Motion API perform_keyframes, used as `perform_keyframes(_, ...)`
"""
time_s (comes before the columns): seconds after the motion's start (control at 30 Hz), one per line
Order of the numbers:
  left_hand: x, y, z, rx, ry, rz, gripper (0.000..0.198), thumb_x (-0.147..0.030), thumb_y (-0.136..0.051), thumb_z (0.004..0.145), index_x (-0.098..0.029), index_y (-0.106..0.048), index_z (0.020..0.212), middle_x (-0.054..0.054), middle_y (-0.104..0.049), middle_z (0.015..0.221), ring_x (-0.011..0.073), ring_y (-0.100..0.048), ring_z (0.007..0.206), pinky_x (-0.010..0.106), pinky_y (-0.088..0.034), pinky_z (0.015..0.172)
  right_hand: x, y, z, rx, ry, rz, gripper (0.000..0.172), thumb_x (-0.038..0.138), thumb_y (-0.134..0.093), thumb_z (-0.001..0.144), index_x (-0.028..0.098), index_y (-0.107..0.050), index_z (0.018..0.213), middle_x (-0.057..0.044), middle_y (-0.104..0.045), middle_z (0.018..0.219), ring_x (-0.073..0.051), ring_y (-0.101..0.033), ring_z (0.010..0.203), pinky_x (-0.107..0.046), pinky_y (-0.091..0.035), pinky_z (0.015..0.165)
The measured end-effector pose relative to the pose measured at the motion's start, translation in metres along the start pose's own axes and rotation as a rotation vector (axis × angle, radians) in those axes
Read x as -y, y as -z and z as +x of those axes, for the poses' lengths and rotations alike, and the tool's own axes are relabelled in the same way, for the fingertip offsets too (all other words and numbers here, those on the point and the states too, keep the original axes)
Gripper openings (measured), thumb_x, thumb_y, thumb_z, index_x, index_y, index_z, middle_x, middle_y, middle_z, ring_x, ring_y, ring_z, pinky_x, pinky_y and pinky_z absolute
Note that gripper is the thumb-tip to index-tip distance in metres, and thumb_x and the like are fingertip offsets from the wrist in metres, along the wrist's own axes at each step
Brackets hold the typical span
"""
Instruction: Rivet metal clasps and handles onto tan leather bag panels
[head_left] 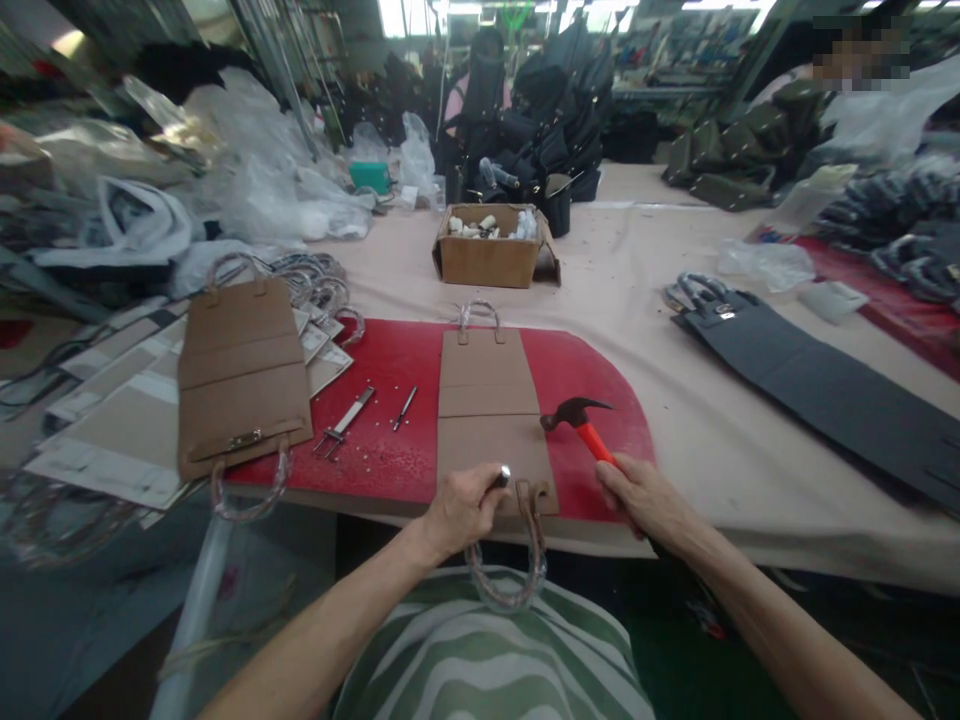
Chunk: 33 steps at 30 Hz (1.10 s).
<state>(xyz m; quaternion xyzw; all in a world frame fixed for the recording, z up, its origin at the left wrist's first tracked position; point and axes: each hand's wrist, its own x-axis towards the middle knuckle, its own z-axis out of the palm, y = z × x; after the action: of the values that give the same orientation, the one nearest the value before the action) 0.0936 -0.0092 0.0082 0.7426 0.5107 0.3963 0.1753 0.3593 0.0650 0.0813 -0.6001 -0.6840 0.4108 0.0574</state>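
A brown bag panel [491, 375] lies on a red mat [600, 370], one wrapped handle at its far end and another [510, 598] hanging over the near edge. My left hand [459, 510] is closed around a short metal punch [503, 474] at the panel's near edge, beside that handle's base. My right hand [646, 497] grips a hammer [594, 436] with an orange shaft; its dark head is over the panel's right edge. A caliper-like metal tool [349, 420] and a thin pen-like tool [405, 409] rest on the mat to the left.
At the left, another brown panel [244, 370] lies on stacked pale pieces [127, 430]. A cardboard box [487, 262] stands beyond the mat. Dark panels [817, 380] lie at the right. Plastic wrapping and black bags [525, 130] are piled at the back.
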Motion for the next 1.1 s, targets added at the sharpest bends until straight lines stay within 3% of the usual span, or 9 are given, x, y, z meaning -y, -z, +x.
perform_keyframes(0.2, -0.005, 0.0, 0.002, 0.017, 0.075, -0.079, 0.01, -0.018, -0.055, 0.087, -0.018, -0.061, 0.094, 0.006, -0.068, 0.082, 0.0193, -0.066, 0.073, 0.03, -0.052, 0.068, -0.013, -0.025, 0.033, -0.355, 0.137, -0.678, 0.006, 0.017, -0.047, 0.1, 0.013, -0.05, 0.097, -0.013, -0.058, 0.094, -0.028, -0.06, 0.082, -0.031, -0.034, 0.058)
perform_keyframes(0.33, -0.001, 0.0, 0.014, -0.117, 0.45, -0.479, 0.013, -0.027, -0.057, 0.086, -0.017, -0.059, 0.094, 0.007, -0.069, 0.081, 0.0203, -0.069, 0.074, 0.032, -0.057, 0.071, -0.014, -0.032, 0.038, -0.402, 0.127, -0.714, 0.007, 0.013, -0.046, 0.1, 0.013, -0.05, 0.094, -0.014, -0.056, 0.093, -0.03, -0.061, 0.08, -0.032, -0.032, 0.055)
perform_keyframes(0.43, 0.015, 0.025, 0.026, -0.295, 0.634, -0.643, 0.023, -0.036, -0.058, 0.085, -0.016, -0.055, 0.098, 0.007, -0.069, 0.081, 0.0198, -0.07, 0.073, 0.033, -0.058, 0.074, -0.019, -0.032, 0.04, -0.39, 0.119, -0.685, 0.007, 0.016, -0.049, 0.1, 0.014, -0.048, 0.094, -0.014, -0.056, 0.092, -0.031, -0.061, 0.078, -0.032, -0.03, 0.054)
perform_keyframes(0.53, 0.04, 0.075, 0.035, -0.412, 0.674, -0.298, 0.027, -0.042, -0.055, 0.087, -0.017, -0.058, 0.097, 0.006, -0.069, 0.081, 0.0202, -0.068, 0.073, 0.033, -0.057, 0.073, -0.022, -0.031, 0.042, -0.39, 0.113, -0.687, 0.007, 0.018, -0.052, 0.1, 0.015, -0.048, 0.095, -0.014, -0.057, 0.094, -0.031, -0.061, 0.077, -0.032, -0.027, 0.053)
perform_keyframes(0.6, 0.057, 0.108, 0.04, -0.319, 0.733, 0.128, 0.024, -0.039, -0.052, 0.089, -0.017, -0.061, 0.094, 0.009, -0.07, 0.084, 0.0234, -0.069, 0.079, 0.034, -0.055, 0.075, -0.02, -0.032, 0.043, -0.394, 0.095, -0.689, 0.008, 0.019, -0.052, 0.101, 0.015, -0.048, 0.096, -0.014, -0.057, 0.096, -0.03, -0.061, 0.078, -0.032, -0.026, 0.053)
perform_keyframes(0.67, 0.07, 0.132, 0.044, -0.097, 0.808, 0.529, 0.024, -0.035, -0.049, 0.091, -0.016, -0.064, 0.093, 0.014, -0.071, 0.088, 0.0295, -0.068, 0.088, 0.04, -0.053, 0.08, -0.017, -0.032, 0.042, -0.401, 0.066, -0.694, 0.01, 0.02, -0.053, 0.101, 0.015, -0.048, 0.095, -0.013, -0.058, 0.095, -0.029, -0.061, 0.079, -0.031, -0.025, 0.053)
perform_keyframes(0.8, 0.077, 0.143, 0.05, 0.222, 0.793, 0.948, 0.029, -0.029, -0.046, 0.092, -0.01, -0.066, 0.102, 0.021, -0.068, 0.102, 0.0361, -0.066, 0.096, 0.044, -0.051, 0.082, -0.012, -0.033, 0.038, -0.416, 0.07, -0.704, 0.009, 0.02, -0.054, 0.101, 0.013, -0.05, 0.097, -0.012, -0.058, 0.096, -0.026, -0.06, 0.082, -0.031, -0.028, 0.055)
perform_keyframes(0.97, 0.072, 0.125, 0.063, 0.197, 0.604, 1.026, 0.035, -0.035, -0.043, 0.096, -0.012, -0.069, 0.1, 0.019, -0.065, 0.106, 0.0338, -0.063, 0.101, 0.041, -0.05, 0.085, -0.012, -0.034, 0.037, -0.408, 0.059, -0.707, 0.009, 0.022, -0.052, 0.101, 0.014, -0.051, 0.099, -0.011, -0.057, 0.097, -0.025, -0.059, 0.083, -0.03, -0.03, 0.056)
perform_keyframes(1.1, 0.085, 0.114, 0.08, 0.305, 0.734, 0.855, 0.027, -0.037, -0.052, 0.091, -0.016, -0.069, 0.091, 0.016, -0.069, 0.098, 0.0327, -0.065, 0.097, 0.039, -0.05, 0.081, -0.013, -0.037, 0.038, -0.426, 0.056, -0.72, 0.01, 0.023, -0.052, 0.102, 0.014, -0.05, 0.097, -0.009, -0.056, 0.093, -0.024, -0.058, 0.081, -0.031, -0.029, 0.056)
